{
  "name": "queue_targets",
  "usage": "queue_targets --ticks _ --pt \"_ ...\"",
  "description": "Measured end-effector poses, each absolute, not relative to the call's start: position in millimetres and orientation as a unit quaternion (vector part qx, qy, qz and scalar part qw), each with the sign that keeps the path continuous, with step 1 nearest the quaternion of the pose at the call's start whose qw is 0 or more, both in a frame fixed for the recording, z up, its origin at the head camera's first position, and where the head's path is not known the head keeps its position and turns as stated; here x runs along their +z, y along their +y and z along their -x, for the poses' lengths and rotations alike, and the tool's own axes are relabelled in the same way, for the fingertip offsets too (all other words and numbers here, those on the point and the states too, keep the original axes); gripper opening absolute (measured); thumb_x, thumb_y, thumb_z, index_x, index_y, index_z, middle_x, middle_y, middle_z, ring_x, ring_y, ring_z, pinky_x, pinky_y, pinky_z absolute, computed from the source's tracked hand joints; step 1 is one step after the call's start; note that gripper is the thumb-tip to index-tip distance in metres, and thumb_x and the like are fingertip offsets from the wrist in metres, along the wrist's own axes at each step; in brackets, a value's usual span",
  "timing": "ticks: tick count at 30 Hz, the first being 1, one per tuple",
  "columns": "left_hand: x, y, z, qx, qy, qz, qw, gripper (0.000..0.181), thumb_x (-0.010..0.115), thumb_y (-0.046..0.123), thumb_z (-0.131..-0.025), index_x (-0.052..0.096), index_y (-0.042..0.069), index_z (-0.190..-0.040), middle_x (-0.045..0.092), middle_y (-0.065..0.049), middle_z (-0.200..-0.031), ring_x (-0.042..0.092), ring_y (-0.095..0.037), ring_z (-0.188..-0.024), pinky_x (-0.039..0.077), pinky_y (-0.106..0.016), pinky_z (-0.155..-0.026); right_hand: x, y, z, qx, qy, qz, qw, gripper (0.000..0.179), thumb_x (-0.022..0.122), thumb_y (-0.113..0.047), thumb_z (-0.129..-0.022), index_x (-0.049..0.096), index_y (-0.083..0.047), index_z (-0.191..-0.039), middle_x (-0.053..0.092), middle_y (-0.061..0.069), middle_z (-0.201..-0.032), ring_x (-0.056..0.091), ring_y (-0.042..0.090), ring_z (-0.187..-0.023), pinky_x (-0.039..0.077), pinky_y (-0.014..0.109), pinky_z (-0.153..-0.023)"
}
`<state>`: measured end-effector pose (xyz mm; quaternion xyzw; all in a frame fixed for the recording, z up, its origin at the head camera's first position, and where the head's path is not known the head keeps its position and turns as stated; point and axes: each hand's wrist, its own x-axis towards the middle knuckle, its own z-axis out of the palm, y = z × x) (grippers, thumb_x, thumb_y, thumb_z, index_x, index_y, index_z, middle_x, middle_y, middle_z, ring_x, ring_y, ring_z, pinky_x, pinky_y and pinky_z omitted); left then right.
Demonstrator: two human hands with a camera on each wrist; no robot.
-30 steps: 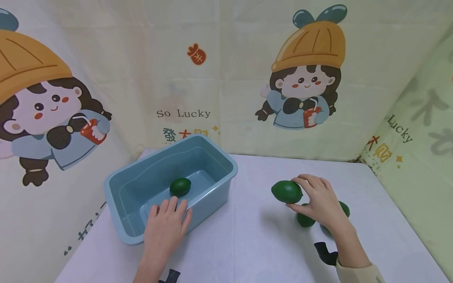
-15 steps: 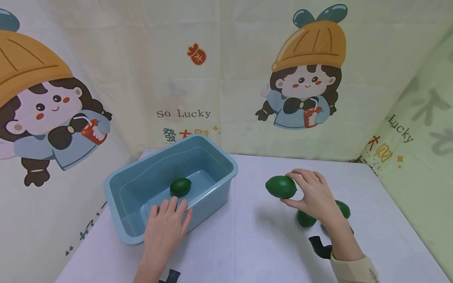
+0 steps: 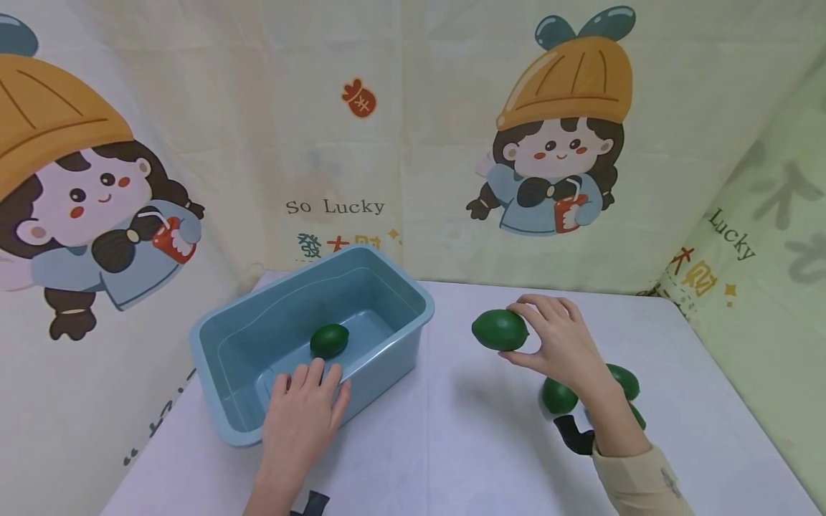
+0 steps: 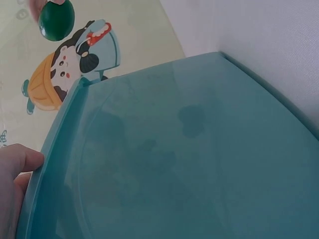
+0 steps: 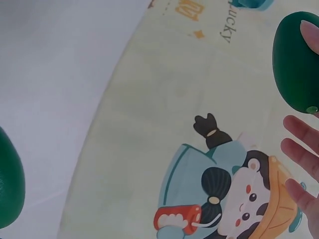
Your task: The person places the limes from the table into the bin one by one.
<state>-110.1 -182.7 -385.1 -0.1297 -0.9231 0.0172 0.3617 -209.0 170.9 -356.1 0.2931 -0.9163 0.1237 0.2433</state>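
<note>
My right hand (image 3: 558, 340) holds a green lime (image 3: 500, 330) above the table, pinched between thumb and fingertips. The same lime (image 5: 294, 59) shows at the right edge of the right wrist view, its stem end downward. My left hand (image 3: 300, 416) grips the near rim of a blue plastic bin (image 3: 387, 373), fingers reaching over the edge. In the left wrist view the bin's outer wall (image 4: 199, 149) fills most of the picture. One lime (image 3: 329, 340) lies on the bin's floor, just beyond the left fingertips.
On the table right of the bin sit a lime (image 3: 558, 395), another lime (image 3: 624, 380) and a partly hidden lime (image 3: 637, 416) behind the right forearm. A printed cloth (image 3: 439, 143) hangs behind the white table (image 3: 477, 459). Black camera mounts (image 3: 574, 436) are on both wrists.
My right hand has carried the lime leftward and farther back, away from the other limes, uncovering more of them. The left hand and the bin have stayed put.
</note>
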Motion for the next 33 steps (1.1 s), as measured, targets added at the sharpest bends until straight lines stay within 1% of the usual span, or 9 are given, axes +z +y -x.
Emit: queue_targets --ticks 2,4,6,12,20,25,33 --pt "-384 -183 110 0.017 -0.924 0.129 0.359 0.04 0.023 0.035 -0.095 0.051 0.01 -0.083 0.035 -0.005 -0.072 0.035 -0.023 -0.064 0.029 -0.037 -0.062 -354 169 210 0.124 -0.916 -0.296 0.242 0.073 0.057 -0.072 -0.067 0.058 -0.013 -0.111 0.055 0.012 -0.114 0.047 0.031 -0.11 0.028 0.057 -0.093" --pt "-384 -182 110 0.017 -0.926 0.128 0.356 0.041 0.022 0.036 -0.095 0.052 0.01 -0.083 0.036 -0.005 -0.072 0.035 -0.023 -0.064 0.03 -0.037 -0.062 -353 166 212 0.124 -0.917 -0.297 0.237 0.067 0.073 -0.058 -0.063 0.058 -0.013 -0.111 0.054 0.012 -0.115 0.046 0.031 -0.11 0.028 0.056 -0.093" --pt "-384 -183 110 0.016 -0.927 0.127 0.353 0.042 0.021 0.036 -0.095 0.052 0.01 -0.084 0.036 -0.005 -0.072 0.035 -0.023 -0.064 0.03 -0.037 -0.062 -351 163 213 0.12 -0.918 -0.296 0.235 0.067 0.082 -0.046 -0.057 0.058 -0.013 -0.11 0.054 0.012 -0.115 0.046 0.031 -0.111 0.028 0.056 -0.094" --pt "-383 -183 110 0.016 -0.929 0.125 0.349 0.043 0.021 0.036 -0.095 0.052 0.01 -0.084 0.037 -0.005 -0.072 0.036 -0.023 -0.065 0.03 -0.037 -0.063 -348 153 217 0.118 -0.917 -0.299 0.237 0.068 0.084 -0.044 -0.055 0.059 -0.012 -0.109 0.053 0.012 -0.115 0.044 0.031 -0.112 0.026 0.055 -0.095" --pt "-383 -184 110 0.022 -0.938 0.115 0.326 0.046 0.017 0.038 -0.095 0.053 0.011 -0.085 0.038 -0.005 -0.073 0.037 -0.023 -0.066 0.03 -0.037 -0.063 -341 141 220 0.123 -0.913 -0.31 0.235 0.066 0.081 -0.046 -0.058 0.058 -0.014 -0.111 0.053 0.009 -0.115 0.044 0.029 -0.112 0.026 0.054 -0.095" --pt "-382 -184 111 0.024 -0.937 0.117 0.328 0.046 0.018 0.038 -0.095 0.053 0.011 -0.084 0.038 -0.006 -0.073 0.037 -0.023 -0.066 0.031 -0.038 -0.063 -338 133 222 0.127 -0.915 -0.309 0.226 0.066 0.081 -0.047 -0.058 0.059 -0.014 -0.112 0.052 0.01 -0.117 0.043 0.029 -0.113 0.025 0.055 -0.096" --pt "-382 -184 112 0.023 -0.934 0.122 0.335 0.044 0.019 0.037 -0.095 0.053 0.011 -0.084 0.037 -0.006 -0.072 0.036 -0.023 -0.065 0.031 -0.037 -0.062 -334 123 226 0.123 -0.912 -0.317 0.228 0.067 0.079 -0.05 -0.06 0.059 -0.014 -0.112 0.052 0.009 -0.117 0.043 0.028 -0.113 0.024 0.053 -0.098"
